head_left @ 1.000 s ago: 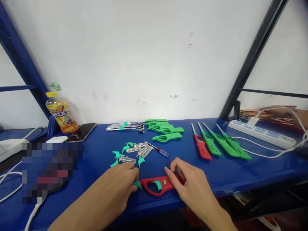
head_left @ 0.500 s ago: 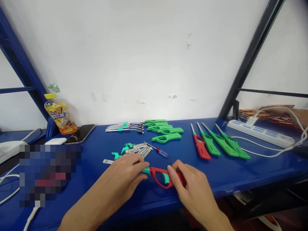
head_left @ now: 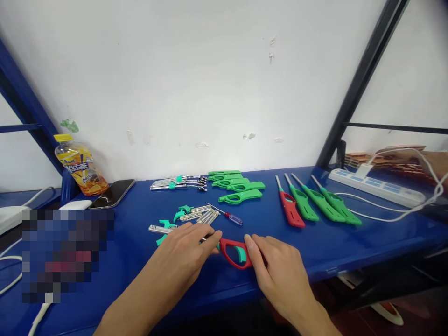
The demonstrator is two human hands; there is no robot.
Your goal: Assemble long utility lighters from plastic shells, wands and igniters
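Observation:
A red long-reach lighter (head_left: pixel 233 254) with a teal trigger lies sideways between my hands, just above the near part of the blue table. My left hand (head_left: pixel 191 249) is closed around its neck end, hiding most of the metal tube. Wrapped round the red handle, my right hand (head_left: pixel 276 261) presses its thumb on the top. Beyond my left hand lie loose silver tubes (head_left: pixel 161 229), teal trigger pieces (head_left: pixel 182 213), several small metal-and-clear inserts (head_left: pixel 208 216) and a screwdriver (head_left: pixel 234 218) with a purple handle.
Green handle shells (head_left: pixel 241 196) and wired metal tubes (head_left: pixel 178 183) lie near the wall. To the right rest a red lighter (head_left: pixel 291 210), several green lighters (head_left: pixel 324 205) and a power strip (head_left: pixel 378 186). A drink bottle (head_left: pixel 82 168) and a phone (head_left: pixel 114 193) are at left.
My left fingers have slid right along the neck, now covering the teal collar up to the red body. The right hand keeps its hold. The view has shifted slightly.

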